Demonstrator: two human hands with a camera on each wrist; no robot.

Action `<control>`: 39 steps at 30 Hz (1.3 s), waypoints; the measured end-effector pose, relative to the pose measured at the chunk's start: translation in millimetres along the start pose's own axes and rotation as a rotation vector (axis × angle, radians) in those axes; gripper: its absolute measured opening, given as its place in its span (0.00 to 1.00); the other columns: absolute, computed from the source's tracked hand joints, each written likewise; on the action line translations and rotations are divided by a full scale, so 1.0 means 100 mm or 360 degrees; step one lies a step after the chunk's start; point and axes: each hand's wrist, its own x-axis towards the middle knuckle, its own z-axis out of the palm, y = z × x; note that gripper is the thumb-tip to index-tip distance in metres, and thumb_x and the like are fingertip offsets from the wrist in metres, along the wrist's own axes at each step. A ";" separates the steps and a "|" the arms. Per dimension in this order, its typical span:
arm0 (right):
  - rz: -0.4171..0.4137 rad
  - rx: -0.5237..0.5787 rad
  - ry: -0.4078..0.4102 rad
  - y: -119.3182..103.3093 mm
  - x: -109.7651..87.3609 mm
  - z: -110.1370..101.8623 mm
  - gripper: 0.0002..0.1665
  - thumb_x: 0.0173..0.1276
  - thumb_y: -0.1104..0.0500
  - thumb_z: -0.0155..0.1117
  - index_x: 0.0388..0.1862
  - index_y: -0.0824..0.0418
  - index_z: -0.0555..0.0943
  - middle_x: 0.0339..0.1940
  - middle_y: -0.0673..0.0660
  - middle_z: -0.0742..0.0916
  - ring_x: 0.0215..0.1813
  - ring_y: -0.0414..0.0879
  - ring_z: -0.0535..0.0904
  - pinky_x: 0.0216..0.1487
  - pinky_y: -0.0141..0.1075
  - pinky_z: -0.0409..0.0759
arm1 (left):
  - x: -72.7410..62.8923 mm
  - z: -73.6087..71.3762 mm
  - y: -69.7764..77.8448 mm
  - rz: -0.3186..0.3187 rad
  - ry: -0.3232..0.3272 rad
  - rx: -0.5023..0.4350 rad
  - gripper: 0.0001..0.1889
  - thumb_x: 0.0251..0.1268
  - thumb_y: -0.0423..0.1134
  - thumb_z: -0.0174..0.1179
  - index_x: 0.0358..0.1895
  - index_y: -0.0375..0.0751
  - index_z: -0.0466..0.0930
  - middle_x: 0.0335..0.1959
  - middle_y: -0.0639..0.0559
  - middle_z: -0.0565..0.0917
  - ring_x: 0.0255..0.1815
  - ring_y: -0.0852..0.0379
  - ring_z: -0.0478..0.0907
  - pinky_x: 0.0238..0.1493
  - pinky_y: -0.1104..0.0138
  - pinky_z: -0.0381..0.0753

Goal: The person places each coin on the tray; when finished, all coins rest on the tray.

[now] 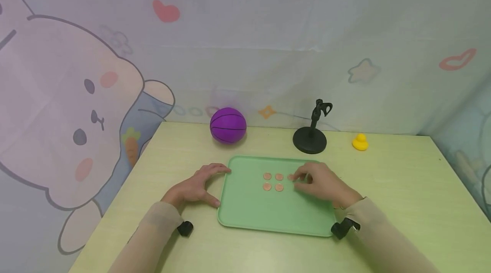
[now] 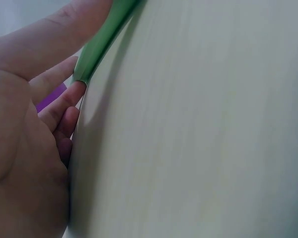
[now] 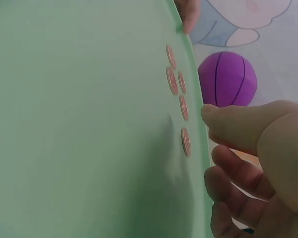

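Several copper-coloured coins [image 1: 278, 187] lie flat on a light green tray [image 1: 268, 217], three in the far row and two in the near row. My right hand [image 1: 320, 182] hovers over the tray's right half, fingertips right beside the far row's rightmost coin [image 3: 186, 142]. Its fingers are loosely bent, and no coin shows between thumb [image 3: 233, 124] and fingers in the right wrist view. At the tray's left edge my left hand [image 1: 197, 185] spreads thumb and fingers along the rim [image 2: 92, 54], touching it.
Behind the tray stand a purple ball [image 1: 228, 126] with black lines, a black stand [image 1: 310, 140] with a round base, and a yellow rubber duck [image 1: 360, 142]. A printed cloth backdrop [image 1: 245, 30] hangs behind the pale wooden table [image 1: 395, 188].
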 end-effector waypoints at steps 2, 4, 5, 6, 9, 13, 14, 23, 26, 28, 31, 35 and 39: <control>0.0011 0.0000 -0.0001 0.04 -0.04 -0.05 0.08 0.67 0.60 0.76 0.44 0.57 0.91 0.36 0.46 0.87 0.31 0.36 0.78 0.35 0.33 0.80 | 0.00 0.00 -0.01 0.0003 0.0007 -0.0008 0.53 0.41 0.49 0.87 0.77 0.56 0.70 0.82 0.48 0.61 0.81 0.40 0.52 0.78 0.35 0.49; 0.0019 -0.0010 -0.0005 0.08 -0.09 -0.10 0.08 0.68 0.59 0.76 0.44 0.57 0.90 0.36 0.45 0.86 0.33 0.36 0.78 0.35 0.32 0.80 | 0.01 0.01 -0.02 0.0008 0.0012 -0.0015 0.53 0.41 0.49 0.87 0.76 0.56 0.71 0.82 0.48 0.62 0.81 0.40 0.53 0.78 0.35 0.49; 0.0019 -0.0005 -0.0001 0.10 -0.12 -0.13 0.08 0.68 0.58 0.76 0.45 0.57 0.90 0.36 0.45 0.86 0.34 0.36 0.78 0.36 0.33 0.81 | 0.01 0.01 -0.02 0.0012 0.0013 -0.0016 0.52 0.41 0.49 0.87 0.76 0.56 0.71 0.81 0.48 0.62 0.81 0.40 0.53 0.78 0.34 0.50; 0.0030 -0.0005 -0.0003 0.12 -0.14 -0.16 0.09 0.68 0.58 0.76 0.46 0.57 0.89 0.37 0.44 0.86 0.35 0.36 0.79 0.37 0.33 0.81 | 0.01 0.01 -0.02 0.0013 0.0013 -0.0018 0.52 0.41 0.49 0.87 0.76 0.56 0.71 0.81 0.49 0.62 0.81 0.40 0.53 0.78 0.35 0.50; 0.0061 0.0000 0.0006 0.18 -0.22 -0.24 0.10 0.69 0.58 0.76 0.47 0.57 0.89 0.38 0.43 0.86 0.37 0.37 0.79 0.37 0.33 0.81 | 0.01 0.01 -0.02 0.0014 0.0008 -0.0012 0.52 0.41 0.49 0.87 0.76 0.56 0.71 0.81 0.49 0.62 0.81 0.40 0.53 0.78 0.35 0.50; 0.0086 0.0008 0.0028 0.24 -0.33 -0.35 0.09 0.69 0.59 0.76 0.47 0.57 0.89 0.36 0.43 0.85 0.37 0.38 0.80 0.36 0.32 0.81 | 0.01 0.01 -0.02 0.0012 0.0001 0.0001 0.53 0.41 0.49 0.87 0.76 0.56 0.70 0.82 0.49 0.61 0.81 0.40 0.52 0.78 0.35 0.50; 0.0084 0.0006 0.0034 0.26 -0.35 -0.37 0.09 0.69 0.59 0.76 0.47 0.57 0.89 0.36 0.43 0.84 0.37 0.38 0.80 0.36 0.32 0.81 | 0.00 0.01 -0.03 0.0010 0.0002 0.0000 0.52 0.41 0.49 0.87 0.76 0.56 0.70 0.82 0.48 0.61 0.81 0.40 0.52 0.78 0.35 0.49; 0.0141 -0.0036 0.0038 0.48 -0.53 -0.52 0.08 0.70 0.60 0.75 0.46 0.57 0.89 0.36 0.43 0.85 0.37 0.37 0.80 0.39 0.34 0.82 | -0.02 -0.01 -0.01 0.0008 0.0009 0.0002 0.53 0.42 0.49 0.87 0.77 0.55 0.70 0.82 0.47 0.61 0.82 0.39 0.52 0.78 0.34 0.50; 0.0184 -0.0054 0.0009 0.55 -0.57 -0.53 0.07 0.70 0.60 0.74 0.45 0.56 0.89 0.36 0.43 0.85 0.37 0.37 0.80 0.41 0.35 0.83 | -0.01 -0.01 -0.01 0.0003 0.0010 0.0002 0.52 0.42 0.48 0.87 0.77 0.55 0.70 0.82 0.47 0.61 0.82 0.39 0.52 0.78 0.34 0.50; 0.0226 -0.0063 -0.0022 0.59 -0.60 -0.54 0.06 0.70 0.59 0.74 0.45 0.54 0.89 0.36 0.43 0.85 0.37 0.37 0.80 0.42 0.34 0.83 | -0.01 -0.01 0.00 -0.0006 0.0007 0.0002 0.52 0.42 0.48 0.87 0.77 0.55 0.70 0.82 0.48 0.61 0.82 0.39 0.51 0.78 0.35 0.50; 0.0279 -0.0067 -0.0071 0.64 -0.62 -0.54 0.06 0.70 0.58 0.73 0.44 0.53 0.89 0.37 0.43 0.85 0.38 0.36 0.81 0.44 0.34 0.83 | -0.01 -0.02 0.00 -0.0014 0.0000 -0.0002 0.52 0.42 0.47 0.86 0.77 0.56 0.70 0.82 0.48 0.60 0.82 0.40 0.51 0.78 0.35 0.50; 0.0297 -0.0041 -0.0136 0.67 -0.65 -0.56 0.06 0.70 0.58 0.73 0.45 0.54 0.89 0.36 0.44 0.86 0.36 0.36 0.81 0.45 0.34 0.83 | -0.01 -0.02 -0.01 -0.0013 -0.0004 -0.0003 0.52 0.42 0.47 0.87 0.77 0.56 0.70 0.82 0.49 0.60 0.82 0.40 0.51 0.78 0.35 0.50; 0.0325 0.0034 -0.0231 0.70 -0.70 -0.61 0.07 0.71 0.58 0.73 0.46 0.57 0.88 0.33 0.44 0.86 0.34 0.36 0.81 0.43 0.32 0.81 | 0.00 0.00 -0.02 -0.0009 -0.0010 0.0005 0.53 0.42 0.48 0.87 0.77 0.57 0.70 0.82 0.49 0.60 0.82 0.40 0.52 0.78 0.35 0.50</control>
